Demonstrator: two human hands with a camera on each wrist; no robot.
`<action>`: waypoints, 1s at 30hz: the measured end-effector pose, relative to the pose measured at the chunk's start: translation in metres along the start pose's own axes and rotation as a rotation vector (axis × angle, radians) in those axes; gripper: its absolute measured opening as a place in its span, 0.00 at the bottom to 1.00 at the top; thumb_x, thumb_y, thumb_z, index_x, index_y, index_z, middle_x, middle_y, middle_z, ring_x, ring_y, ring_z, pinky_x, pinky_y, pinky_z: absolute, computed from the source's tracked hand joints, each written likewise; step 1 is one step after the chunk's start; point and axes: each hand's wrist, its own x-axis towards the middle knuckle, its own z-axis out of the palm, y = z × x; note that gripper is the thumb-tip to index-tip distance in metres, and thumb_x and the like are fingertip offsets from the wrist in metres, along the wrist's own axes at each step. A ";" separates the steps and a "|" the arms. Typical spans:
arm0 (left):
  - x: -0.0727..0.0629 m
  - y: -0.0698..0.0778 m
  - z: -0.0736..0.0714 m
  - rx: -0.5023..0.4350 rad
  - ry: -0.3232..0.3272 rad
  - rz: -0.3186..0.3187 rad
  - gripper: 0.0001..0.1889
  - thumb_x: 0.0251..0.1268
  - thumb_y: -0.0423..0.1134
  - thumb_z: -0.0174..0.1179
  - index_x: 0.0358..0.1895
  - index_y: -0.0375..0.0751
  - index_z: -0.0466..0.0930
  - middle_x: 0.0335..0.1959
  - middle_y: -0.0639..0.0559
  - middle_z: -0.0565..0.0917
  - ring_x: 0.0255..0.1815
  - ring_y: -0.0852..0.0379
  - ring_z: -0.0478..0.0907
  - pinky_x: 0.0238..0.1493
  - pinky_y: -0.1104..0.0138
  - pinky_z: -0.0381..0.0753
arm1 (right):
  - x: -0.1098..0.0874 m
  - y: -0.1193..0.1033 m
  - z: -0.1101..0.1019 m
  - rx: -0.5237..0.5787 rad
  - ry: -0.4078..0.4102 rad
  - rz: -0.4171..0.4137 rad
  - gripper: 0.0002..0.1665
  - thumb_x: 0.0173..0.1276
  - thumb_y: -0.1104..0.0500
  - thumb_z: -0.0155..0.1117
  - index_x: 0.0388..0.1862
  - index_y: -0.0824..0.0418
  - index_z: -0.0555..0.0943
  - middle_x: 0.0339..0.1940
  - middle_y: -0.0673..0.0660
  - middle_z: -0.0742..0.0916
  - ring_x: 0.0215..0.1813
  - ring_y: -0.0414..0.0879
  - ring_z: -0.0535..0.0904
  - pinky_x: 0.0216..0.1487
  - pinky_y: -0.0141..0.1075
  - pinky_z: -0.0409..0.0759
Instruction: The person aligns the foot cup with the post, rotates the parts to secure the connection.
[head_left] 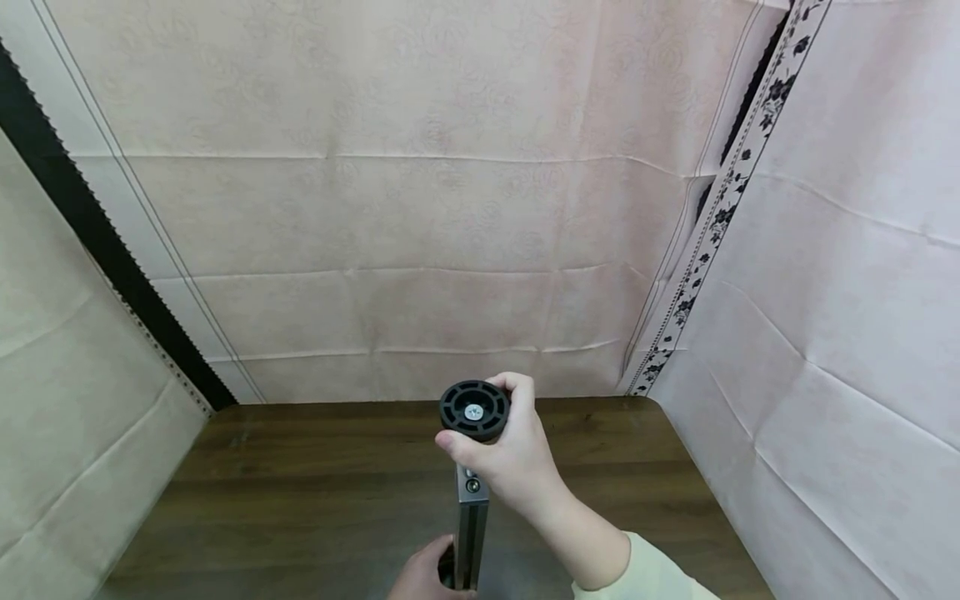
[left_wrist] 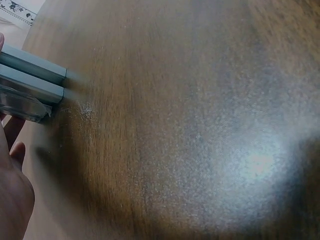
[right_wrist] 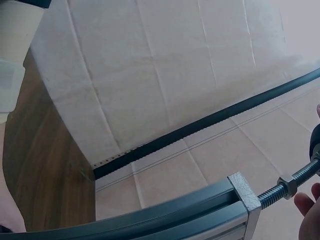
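Observation:
My right hand (head_left: 517, 454) grips the rim of a black round levelling foot (head_left: 454, 410) between thumb and fingers, with a screw head in its centre. In the right wrist view a threaded rod (right_wrist: 272, 195) carrying a hex nut (right_wrist: 287, 186) runs from the foot into the end plate (right_wrist: 245, 192) of a slotted metal profile (right_wrist: 190, 210). Below it my left hand (head_left: 427, 575) holds that upright profile. In the left wrist view, the profile's other end (left_wrist: 37, 75) is just above the tabletop, with clear plastic (left_wrist: 22, 106) beside it; contact cannot be told.
A dark brown wooden tabletop (head_left: 315, 492) lies beneath the hands. Pale creased cloth (head_left: 450, 208) hangs behind it, with further cloth sheets at the left (head_left: 67, 400) and right (head_left: 840, 333). A black strip (head_left: 112, 225) runs along the left corner.

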 end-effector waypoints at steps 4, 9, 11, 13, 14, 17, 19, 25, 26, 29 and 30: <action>-0.002 -0.001 0.000 0.001 0.007 0.048 0.31 0.35 0.51 0.77 0.48 0.50 0.77 0.40 0.54 0.78 0.39 0.52 0.75 0.38 0.48 0.75 | 0.001 0.001 -0.001 -0.027 0.032 0.018 0.40 0.46 0.56 0.76 0.52 0.55 0.61 0.44 0.54 0.79 0.42 0.46 0.78 0.46 0.40 0.75; -0.002 -0.002 0.000 0.011 0.005 0.106 0.29 0.37 0.51 0.76 0.47 0.50 0.77 0.39 0.55 0.78 0.38 0.52 0.74 0.38 0.49 0.74 | 0.002 0.004 -0.006 -0.037 0.010 -0.009 0.44 0.45 0.54 0.78 0.55 0.56 0.60 0.46 0.54 0.78 0.48 0.47 0.75 0.53 0.45 0.69; -0.002 -0.003 0.000 0.017 0.002 0.117 0.28 0.37 0.51 0.76 0.46 0.51 0.77 0.38 0.55 0.78 0.38 0.53 0.74 0.38 0.49 0.74 | 0.003 0.006 -0.009 -0.039 -0.007 -0.041 0.48 0.45 0.50 0.79 0.58 0.57 0.59 0.49 0.54 0.77 0.51 0.47 0.73 0.55 0.45 0.67; -0.001 -0.003 -0.001 0.014 -0.001 0.115 0.28 0.37 0.52 0.76 0.46 0.52 0.77 0.38 0.55 0.78 0.38 0.53 0.74 0.38 0.50 0.74 | 0.004 0.008 -0.013 -0.043 -0.032 -0.089 0.52 0.45 0.43 0.77 0.61 0.58 0.58 0.52 0.55 0.75 0.53 0.46 0.71 0.57 0.42 0.65; -0.001 -0.003 -0.001 0.014 -0.004 0.112 0.28 0.37 0.52 0.76 0.46 0.52 0.77 0.39 0.55 0.78 0.38 0.53 0.74 0.38 0.49 0.74 | 0.005 0.009 -0.015 -0.044 -0.050 -0.122 0.54 0.45 0.39 0.76 0.63 0.58 0.58 0.53 0.55 0.75 0.54 0.46 0.71 0.58 0.39 0.65; 0.000 -0.003 -0.002 0.004 -0.014 0.097 0.28 0.37 0.53 0.75 0.46 0.52 0.77 0.40 0.55 0.78 0.40 0.52 0.74 0.39 0.48 0.74 | 0.011 0.012 -0.020 0.025 -0.147 -0.231 0.60 0.47 0.33 0.71 0.66 0.64 0.55 0.55 0.60 0.73 0.55 0.45 0.70 0.58 0.32 0.64; 0.000 -0.004 -0.002 -0.007 -0.019 0.086 0.28 0.38 0.54 0.75 0.47 0.52 0.77 0.41 0.55 0.78 0.40 0.51 0.74 0.40 0.47 0.74 | 0.016 0.015 -0.024 0.100 -0.240 -0.281 0.61 0.49 0.32 0.68 0.67 0.67 0.53 0.56 0.62 0.73 0.55 0.44 0.71 0.57 0.29 0.66; 0.002 -0.005 -0.002 -0.024 -0.040 0.044 0.28 0.37 0.55 0.74 0.46 0.53 0.77 0.38 0.55 0.78 0.38 0.53 0.74 0.38 0.49 0.74 | 0.030 0.023 -0.032 0.308 -0.507 -0.265 0.63 0.52 0.34 0.67 0.69 0.72 0.49 0.56 0.58 0.72 0.54 0.42 0.72 0.53 0.31 0.72; 0.002 -0.006 -0.002 -0.023 -0.042 0.035 0.29 0.37 0.55 0.74 0.47 0.52 0.77 0.38 0.55 0.78 0.38 0.53 0.74 0.38 0.49 0.74 | 0.031 0.024 -0.032 0.320 -0.534 -0.263 0.63 0.53 0.34 0.67 0.69 0.72 0.48 0.56 0.57 0.72 0.54 0.42 0.73 0.52 0.32 0.72; 0.002 -0.006 -0.002 -0.021 -0.036 0.023 0.33 0.37 0.57 0.74 0.50 0.50 0.77 0.40 0.54 0.78 0.40 0.52 0.74 0.41 0.47 0.73 | 0.035 0.027 -0.034 0.325 -0.583 -0.275 0.62 0.53 0.35 0.67 0.70 0.72 0.49 0.55 0.57 0.72 0.54 0.43 0.73 0.51 0.33 0.73; 0.002 -0.006 -0.002 -0.019 -0.034 0.016 0.34 0.37 0.57 0.74 0.51 0.49 0.76 0.40 0.54 0.78 0.40 0.51 0.74 0.42 0.46 0.73 | 0.036 0.028 -0.034 0.322 -0.593 -0.279 0.62 0.53 0.35 0.67 0.70 0.71 0.49 0.55 0.57 0.72 0.54 0.43 0.73 0.51 0.33 0.74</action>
